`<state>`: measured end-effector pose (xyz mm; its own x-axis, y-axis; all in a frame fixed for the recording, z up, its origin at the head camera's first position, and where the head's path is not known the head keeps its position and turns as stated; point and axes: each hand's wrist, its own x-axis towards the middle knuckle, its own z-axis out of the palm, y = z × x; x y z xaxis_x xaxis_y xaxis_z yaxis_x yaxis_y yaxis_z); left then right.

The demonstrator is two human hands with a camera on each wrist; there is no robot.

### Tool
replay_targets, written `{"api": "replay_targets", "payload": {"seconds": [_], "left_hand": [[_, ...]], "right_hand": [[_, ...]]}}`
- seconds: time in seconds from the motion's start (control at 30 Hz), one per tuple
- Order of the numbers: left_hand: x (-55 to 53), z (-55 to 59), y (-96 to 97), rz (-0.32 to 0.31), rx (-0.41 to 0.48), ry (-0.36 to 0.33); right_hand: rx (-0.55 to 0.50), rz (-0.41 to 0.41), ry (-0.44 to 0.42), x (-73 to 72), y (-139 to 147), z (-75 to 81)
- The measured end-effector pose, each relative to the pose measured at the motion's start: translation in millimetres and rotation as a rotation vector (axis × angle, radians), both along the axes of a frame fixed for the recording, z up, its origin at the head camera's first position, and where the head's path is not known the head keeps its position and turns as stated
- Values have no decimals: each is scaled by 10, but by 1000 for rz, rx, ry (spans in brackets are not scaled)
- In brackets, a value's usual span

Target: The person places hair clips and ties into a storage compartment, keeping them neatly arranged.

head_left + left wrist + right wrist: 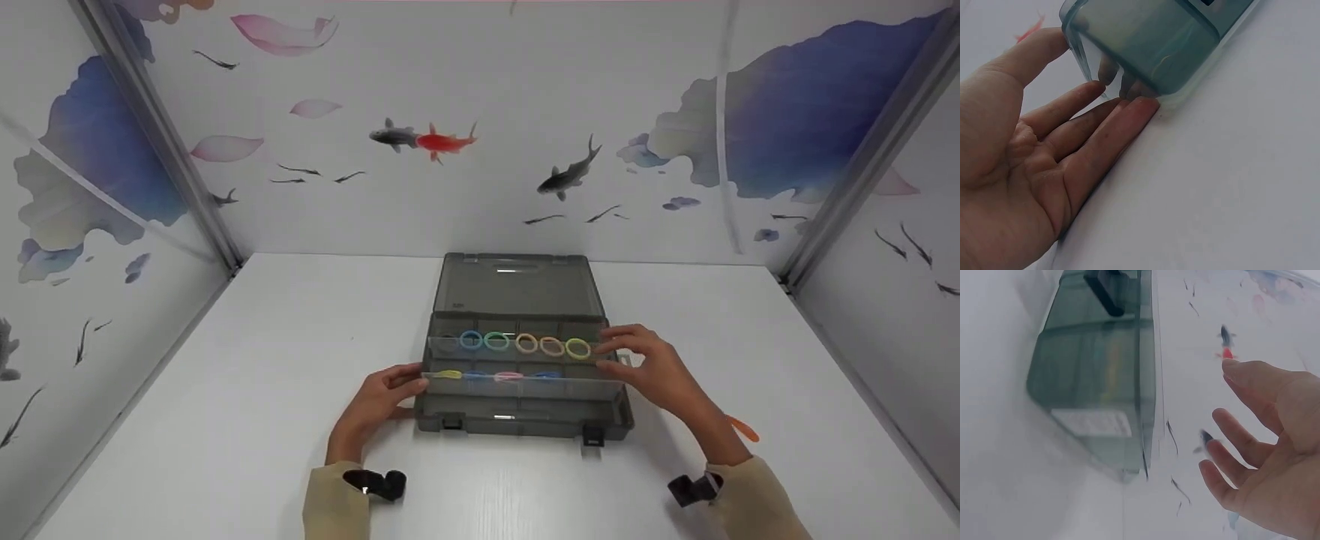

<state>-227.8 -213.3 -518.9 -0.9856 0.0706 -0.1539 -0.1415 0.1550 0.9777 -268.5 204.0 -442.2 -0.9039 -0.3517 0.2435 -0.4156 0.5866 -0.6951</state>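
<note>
A dark translucent storage box point(517, 426) stands on the white table with its lid point(517, 289) leaned back. Across it run clear strips, with several pastel rings point(526, 344) in a row and coloured loops point(508, 376) in front of them. My left hand point(382, 401) is at the box's left side; in the left wrist view its fairly straight fingertips touch the box's end wall point(1145, 50), the thumb on the upper edge. My right hand point(651, 369) hovers by the right end, fingers loosely bent. Its wrist view shows nothing held and a gap to the box.
An orange strip-like piece point(742, 428) lies partly hidden behind the right wrist. Two black latches point(593, 435) are on the box's front edge, the right one hanging down. White panels printed with fish point(568, 171) enclose the table point(225, 450) at back and sides.
</note>
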Motion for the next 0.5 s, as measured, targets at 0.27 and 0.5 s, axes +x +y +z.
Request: {"api": "replay_targets", "payload": {"seconds": [0.27,0.5], "left_hand": [[0,-11,-26,14,-11,3],[-1,-6,-8,14,-15,-14]], "right_hand": [[58,-45,26,75,321,-71],[91,-113,17,108,640,-83]]}}
